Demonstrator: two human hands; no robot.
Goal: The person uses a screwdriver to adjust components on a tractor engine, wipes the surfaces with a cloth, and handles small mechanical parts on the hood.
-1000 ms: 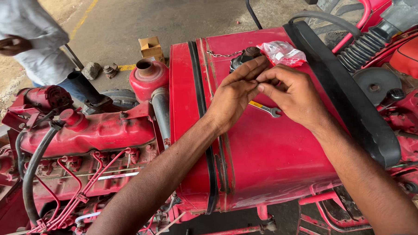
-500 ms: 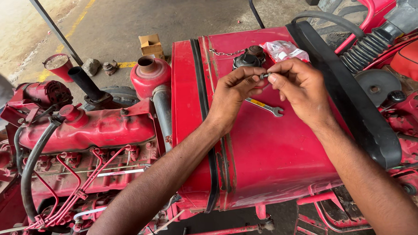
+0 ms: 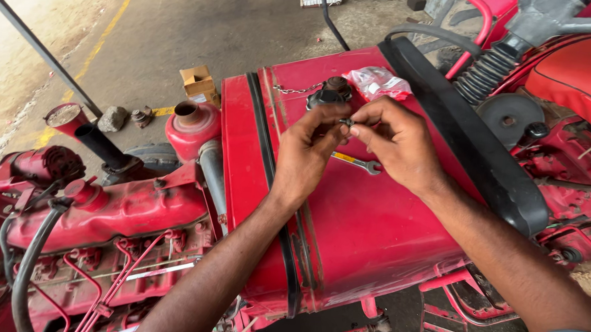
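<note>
Bare red tank top (image 3: 372, 221) lies open below the hands. Ahead, the filler cap (image 3: 329, 92), its chain (image 3: 290, 89) and a plastic bag (image 3: 379, 82) crowd the way. A spanner (image 3: 358, 163) lies under them, with the black rubber strip (image 3: 467, 133) walling the right.

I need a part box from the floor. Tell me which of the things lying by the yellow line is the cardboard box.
The tan cardboard box, square-edged, lies nearest the red tank. The grey stone and small metal part lie left of it.

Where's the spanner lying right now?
The spanner lies on top of the red tank, just below the left hand and right hand.
</note>
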